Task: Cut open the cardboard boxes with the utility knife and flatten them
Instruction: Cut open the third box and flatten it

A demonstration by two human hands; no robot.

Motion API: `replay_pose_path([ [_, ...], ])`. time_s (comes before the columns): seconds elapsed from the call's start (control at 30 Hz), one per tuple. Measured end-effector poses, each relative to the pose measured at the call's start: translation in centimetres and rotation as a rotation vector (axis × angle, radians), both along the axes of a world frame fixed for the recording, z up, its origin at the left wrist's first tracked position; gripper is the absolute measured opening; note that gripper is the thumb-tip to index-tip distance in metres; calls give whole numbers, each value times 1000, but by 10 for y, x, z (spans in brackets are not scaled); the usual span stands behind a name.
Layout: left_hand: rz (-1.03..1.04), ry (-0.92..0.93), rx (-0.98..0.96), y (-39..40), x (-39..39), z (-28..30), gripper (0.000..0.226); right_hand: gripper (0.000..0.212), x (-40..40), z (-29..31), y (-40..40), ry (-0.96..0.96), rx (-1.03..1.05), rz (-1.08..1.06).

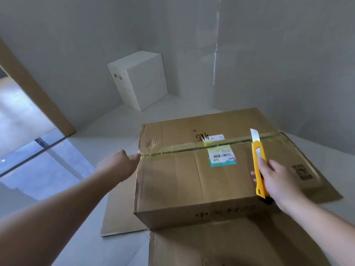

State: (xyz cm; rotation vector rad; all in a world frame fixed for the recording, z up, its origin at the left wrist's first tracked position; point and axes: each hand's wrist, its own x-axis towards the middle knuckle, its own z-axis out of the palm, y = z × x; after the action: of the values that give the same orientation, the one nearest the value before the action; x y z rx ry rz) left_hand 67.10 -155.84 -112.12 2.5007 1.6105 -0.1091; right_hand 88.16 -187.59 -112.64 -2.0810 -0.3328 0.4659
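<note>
So, taped brown cardboard box [192, 179] on flattened cardboard [240, 246], pale floor [107, 131] around.
Right hand [276, 181] grips yellow utility knife [258, 164], blade out over the tape seam [192, 148]; left hand [119, 164], fingers loosely curled, touches box's left edge.

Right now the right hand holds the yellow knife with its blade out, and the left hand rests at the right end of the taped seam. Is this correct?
Not quite. The head view shows the left hand at the left end of the taped seam. The rest holds: the right hand holds the yellow knife with its blade out.
</note>
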Motion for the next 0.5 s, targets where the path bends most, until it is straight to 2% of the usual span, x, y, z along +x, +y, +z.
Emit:
replay_pose_path([
  [0.03, -23, -50, 58, 9, 2, 1, 55, 47, -8, -2, 4, 18, -2, -10],
  [0.1, -97, -120, 74, 21, 9, -2, 49, 45, -27, -1, 6, 32, -56, -26],
  [0.27, -305, -141, 53, 52, 50, -11, 54, 53, -62, -17, -4, 176, -151, -92],
  [0.37, -358, -143, 51, 69, 89, -7, 54, 60, -75, -13, -4, 242, -218, -122],
  [0.5, -349, -167, 10, 92, 125, -15, 50, 57, -78, -8, 10, 274, -237, -122],
])
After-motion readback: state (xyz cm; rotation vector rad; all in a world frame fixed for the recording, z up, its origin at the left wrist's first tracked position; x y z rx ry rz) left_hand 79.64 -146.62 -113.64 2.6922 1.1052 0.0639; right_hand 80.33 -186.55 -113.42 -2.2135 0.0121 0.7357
